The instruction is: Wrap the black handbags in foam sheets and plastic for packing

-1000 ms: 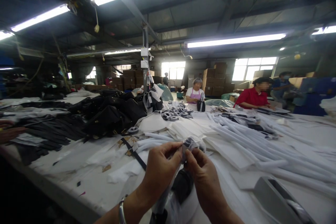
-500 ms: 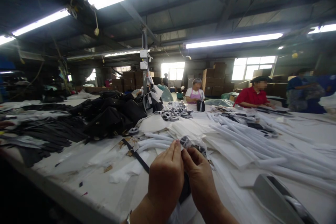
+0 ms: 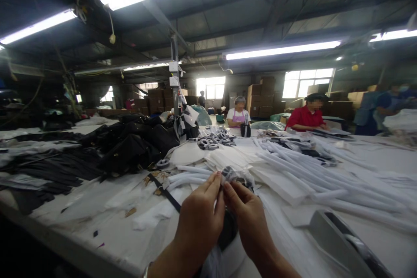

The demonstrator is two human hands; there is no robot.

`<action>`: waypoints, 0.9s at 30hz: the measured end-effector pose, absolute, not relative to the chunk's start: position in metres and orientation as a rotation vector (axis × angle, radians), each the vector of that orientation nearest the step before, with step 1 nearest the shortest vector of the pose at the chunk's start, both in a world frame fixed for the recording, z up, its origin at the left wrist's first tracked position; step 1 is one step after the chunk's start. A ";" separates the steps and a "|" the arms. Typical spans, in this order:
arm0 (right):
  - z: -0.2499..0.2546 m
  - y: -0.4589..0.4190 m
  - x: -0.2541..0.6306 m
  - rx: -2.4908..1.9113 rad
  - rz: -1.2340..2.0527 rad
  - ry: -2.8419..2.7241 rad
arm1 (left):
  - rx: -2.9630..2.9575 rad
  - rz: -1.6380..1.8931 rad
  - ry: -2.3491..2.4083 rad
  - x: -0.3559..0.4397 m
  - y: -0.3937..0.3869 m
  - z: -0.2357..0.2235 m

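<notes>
My left hand [image 3: 200, 217] and my right hand [image 3: 249, 213] meet at the fingertips over the table, both pinched closed. What lies between the fingers is small and mostly hidden by them. Just beyond the fingertips is a dark piece in crinkled clear plastic [image 3: 239, 177]; whether the fingers grip it I cannot tell. A black strap [image 3: 166, 192] slants across the table to the left hand. Below the hands, between the wrists, a dark item [image 3: 228, 231] shows with white material under it.
A grey tape dispenser [image 3: 342, 239] stands at the near right. White tubes [image 3: 302, 178] and white sheets [image 3: 234, 158] spread beyond. Black bags [image 3: 137, 145] are heaped at the left, beside dark straps [image 3: 55, 165]. Across the table sit a person in red [image 3: 308, 117] and another in a pink apron [image 3: 238, 116].
The view has turned slightly to the right. Both hands stay pinched together, the wrists a little farther apart, and more of the dark item between them shows.
</notes>
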State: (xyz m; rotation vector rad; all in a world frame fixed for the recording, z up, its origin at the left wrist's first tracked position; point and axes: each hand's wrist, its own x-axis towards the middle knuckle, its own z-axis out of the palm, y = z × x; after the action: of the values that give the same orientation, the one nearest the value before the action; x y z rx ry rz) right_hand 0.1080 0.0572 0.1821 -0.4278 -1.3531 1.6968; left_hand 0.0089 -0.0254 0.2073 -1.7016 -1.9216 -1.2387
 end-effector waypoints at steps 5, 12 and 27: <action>0.182 0.064 0.113 -0.385 1.756 -1.401 | -1.930 -2.154 -2.199 -0.018 -0.023 0.225; 0.192 0.060 0.113 -0.480 1.574 -1.606 | -1.960 -2.463 -2.307 -0.021 -0.012 0.223; 0.114 0.180 0.414 -1.694 0.638 -1.501 | -1.670 -2.213 -2.683 -0.027 -0.010 0.229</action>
State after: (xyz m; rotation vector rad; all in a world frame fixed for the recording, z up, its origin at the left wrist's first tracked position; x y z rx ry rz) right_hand 0.4143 0.1796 0.1140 -1.6943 -1.5010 0.6377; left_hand -0.0273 -0.0101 0.2289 -1.6704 -2.6830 -2.2134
